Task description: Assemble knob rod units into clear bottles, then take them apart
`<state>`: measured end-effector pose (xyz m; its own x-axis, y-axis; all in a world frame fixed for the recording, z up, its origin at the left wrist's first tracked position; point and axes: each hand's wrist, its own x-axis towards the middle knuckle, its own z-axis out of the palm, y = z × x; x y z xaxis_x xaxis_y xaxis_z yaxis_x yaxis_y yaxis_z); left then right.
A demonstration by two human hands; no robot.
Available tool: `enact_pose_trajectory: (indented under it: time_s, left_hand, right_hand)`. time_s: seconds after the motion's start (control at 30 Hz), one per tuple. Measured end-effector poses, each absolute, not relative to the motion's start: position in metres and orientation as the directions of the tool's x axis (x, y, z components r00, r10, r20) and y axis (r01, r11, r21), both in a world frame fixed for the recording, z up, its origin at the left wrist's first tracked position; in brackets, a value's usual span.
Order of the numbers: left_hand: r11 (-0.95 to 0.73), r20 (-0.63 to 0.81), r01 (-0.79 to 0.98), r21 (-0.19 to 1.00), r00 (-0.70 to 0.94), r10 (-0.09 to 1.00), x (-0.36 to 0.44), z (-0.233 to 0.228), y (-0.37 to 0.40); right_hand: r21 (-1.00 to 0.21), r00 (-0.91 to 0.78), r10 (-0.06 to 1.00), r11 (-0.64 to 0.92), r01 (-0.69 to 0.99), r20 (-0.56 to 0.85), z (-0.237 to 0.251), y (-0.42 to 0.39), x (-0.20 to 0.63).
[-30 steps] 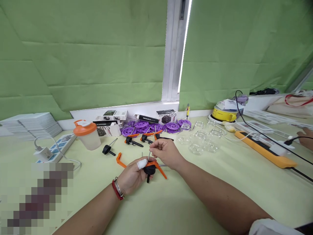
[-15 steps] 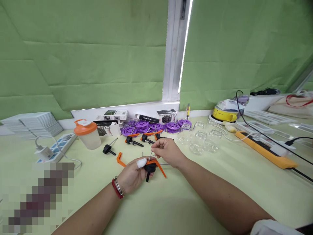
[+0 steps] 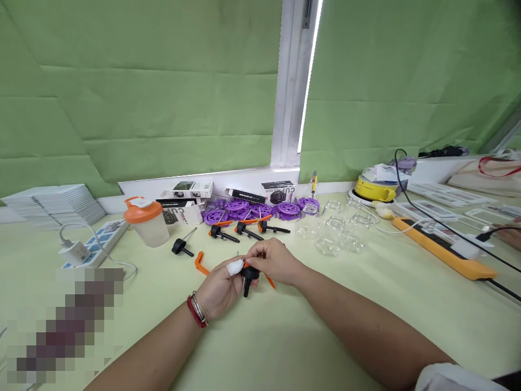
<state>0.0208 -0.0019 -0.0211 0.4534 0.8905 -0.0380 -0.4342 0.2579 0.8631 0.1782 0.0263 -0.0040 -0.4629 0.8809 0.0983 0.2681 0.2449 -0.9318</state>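
My left hand [image 3: 222, 290], with a white wrap on its thumb, is closed around a black round part [image 3: 249, 273] that has a short black stem pointing down. Orange arms stick out of this part on both sides; the right-hand orange arm [image 3: 270, 281] slopes toward me. My right hand [image 3: 274, 262] pinches at the top of the orange piece, where its fingertips hide the upper end of a thin metal rod [image 3: 243, 285]. Beside the black stem, the rod's lower length shows. Several similar black parts [image 3: 222, 234] with metal rods lie beyond my hands.
Purple spoked discs [image 3: 237, 207] are heaped by the wall, near printed boxes [image 3: 279, 193]. Clear glass-like pieces [image 3: 328, 239] stand to the right, before an orange power strip [image 3: 439, 250]. At left are an orange-lidded shaker [image 3: 148, 228] and a white power strip [image 3: 97, 244]. Another person's hand [image 3: 508, 233] shows far right.
My right hand has come down onto the orange piece. The metal rod that stood above it has slid down, and its end now shows below, beside the stem. Another person's hand has appeared far right.
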Motion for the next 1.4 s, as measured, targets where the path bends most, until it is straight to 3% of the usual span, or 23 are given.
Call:
enact_pose_trajectory:
  time_s: [0.1,0.2,0.37,0.53,0.7,0.9,1.23,1.33,1.4]
  left_hand:
    - [0.25,-0.009,-0.505,0.826,0.432,0.902,0.019,-0.028,0.001]
    - [0.217,0.018,-0.546,0.809,0.393,0.919,0.018,-0.035,0.004]
    - [0.198,0.006,-0.537,0.82,0.354,0.935,0.014,-0.036,0.006]
    - [0.207,-0.014,-0.357,0.911,0.474,0.88,0.009,-0.026,0.004]
    - [0.114,-0.013,-0.131,0.985,0.598,0.802,0.006,-0.017,-0.001]
    - [0.051,-0.061,0.035,0.998,0.569,0.82,0.01,-0.015,-0.006]
    - [0.116,-0.137,0.073,0.991,0.538,0.832,0.014,-0.022,-0.003]
    - [0.099,-0.091,0.01,0.995,0.495,0.864,0.011,-0.027,0.001]
    - [0.103,-0.075,-0.046,0.994,0.416,0.906,0.009,-0.029,0.006]
  right_hand:
    - [-0.848,-0.523,0.823,0.428,0.313,0.222,0.001,0.024,0.18]
    - [-0.688,-0.584,0.758,0.59,0.423,0.291,0.006,0.022,0.182]
    - [-0.495,-0.655,0.676,0.72,0.487,0.339,0.008,0.018,0.181]
    - [-0.371,-0.735,0.601,0.79,0.488,0.314,0.008,0.016,0.181]
    - [-0.211,-0.802,0.517,0.856,0.473,0.3,0.011,0.009,0.182]
    - [-0.087,-0.824,0.496,0.866,0.492,0.273,0.017,0.001,0.18]
    - [-0.091,-0.826,0.495,0.867,0.49,0.27,0.011,0.009,0.181]
    - [-0.171,-0.77,0.537,0.843,0.511,0.344,0.014,0.019,0.189]
    - [-0.291,-0.628,0.649,0.758,0.584,0.429,0.015,0.03,0.2]
